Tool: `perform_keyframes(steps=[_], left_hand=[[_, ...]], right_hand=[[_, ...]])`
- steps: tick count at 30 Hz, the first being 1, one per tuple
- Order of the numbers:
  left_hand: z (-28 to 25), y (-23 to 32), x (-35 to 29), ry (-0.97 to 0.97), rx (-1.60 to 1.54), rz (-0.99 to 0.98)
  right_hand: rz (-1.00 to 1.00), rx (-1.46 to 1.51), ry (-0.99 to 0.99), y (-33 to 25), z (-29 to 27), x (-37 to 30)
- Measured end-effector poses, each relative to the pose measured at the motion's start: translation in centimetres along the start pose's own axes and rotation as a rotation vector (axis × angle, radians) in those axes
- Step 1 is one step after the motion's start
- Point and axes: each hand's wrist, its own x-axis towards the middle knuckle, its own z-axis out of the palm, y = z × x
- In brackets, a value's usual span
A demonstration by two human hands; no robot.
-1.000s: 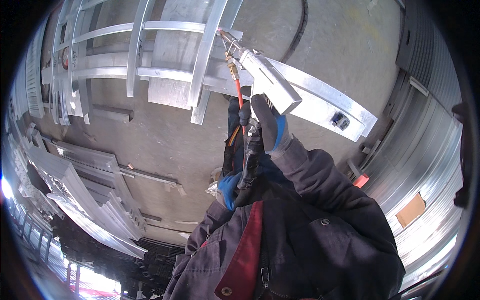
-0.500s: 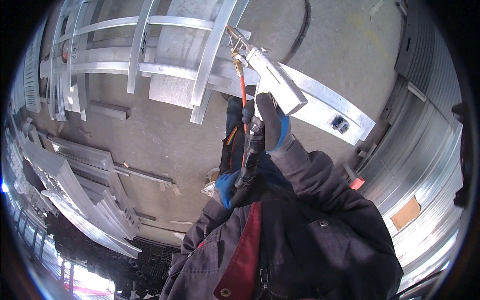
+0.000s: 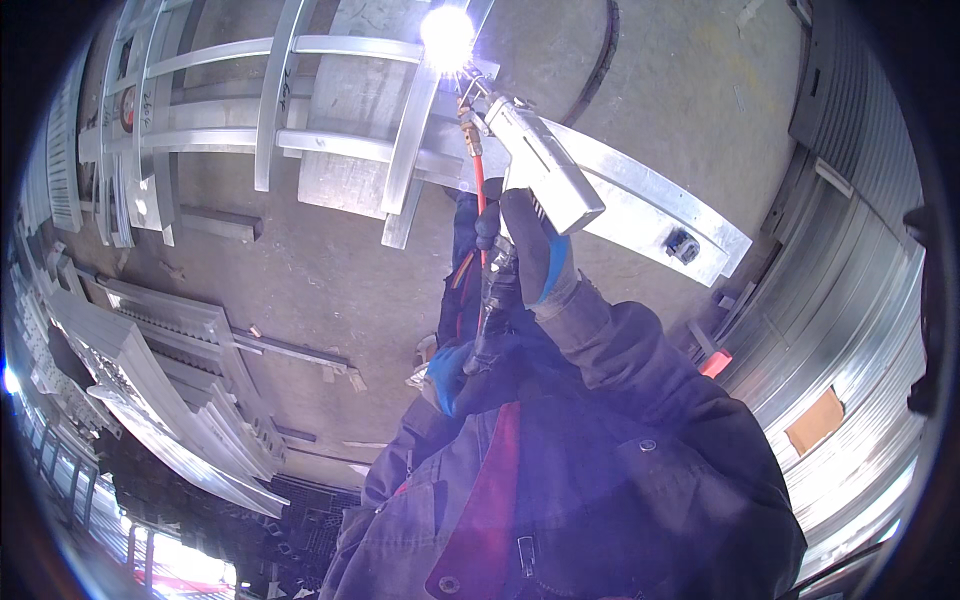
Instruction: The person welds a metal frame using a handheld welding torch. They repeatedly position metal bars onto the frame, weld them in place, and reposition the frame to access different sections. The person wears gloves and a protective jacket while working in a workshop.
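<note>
gun (image 3: 548,170): in the right hand, its boxy white body slanting up and left across the beam (image 3: 640,190)
right hand (image 3: 540,240): gloved in dark and blue, wrapped round the gun's handle, fingers curled on one side and thumb side on the other; the grip looks closed and firm
left hand (image 3: 447,375): lower down by the body, seemingly closed round the low end of the black sleeve (image 3: 491,325); the fingers are too dim to tell how tightly
nozzle (image 3: 477,92): points at the upper part of the silver bar (image 3: 406,155), where a white flash (image 3: 447,40) hides the tip; whether it touches cannot be told
gun's weight: probably moderate, with a pull backward from sleeve and hose (image 3: 479,178)
gun's body: looks stiff and smooth, so likely slick in a glove; the handle seems the surest hold
front end: thin rods and small fittings look easier to knock or bend than the body, and near the flash surely hot; no place for fingers
sleeve: seems bendy but thick; a hand beneath it should ease the drag on the gun
hose: orange, slim, runs beside the handle; looks flexible, better left unpinched
bar: likely light, rigid metal; its lower end, away from the flash, seems the safer hold
</note>
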Motion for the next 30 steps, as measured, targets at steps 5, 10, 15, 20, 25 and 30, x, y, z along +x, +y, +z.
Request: perform_keyframes(steps=[5, 10, 15, 20, 25, 30], left_hand=[[0.2, -0.6, -0.1, 0.012, 0.001, 0.071], [0.1, -0.5, -0.1, 0.007, -0.011, 0.064], [0.1, -0.6, -0.6, -0.028, -0.006, 0.006], [0.5, -1.2, -0.8, 0.074, 0.024, 0.152], [0.9, -1.0, -1.6, 0.032, 0.043, 0.010], [2.0, -1.4, -3.1, -0.020, 0.017, 0.024]], right_hand=[[0.030, 0.010, 0.009, 0.0, 0.0, -0.1], [0.001, -0.032, -0.028, 0.3, -0.1, -0.2], [-0.016, -0.013, -0.049, 0.5, -0.2, -0.5], [-0.078, -0.101, -0.044, 0.5, 0.2, -0.7], [-0.005, -0.131, -0.015, 0.3, 0.1, -1.3], [0.017, -0.077, -0.068, 0.4, -0.7, -2.8]])
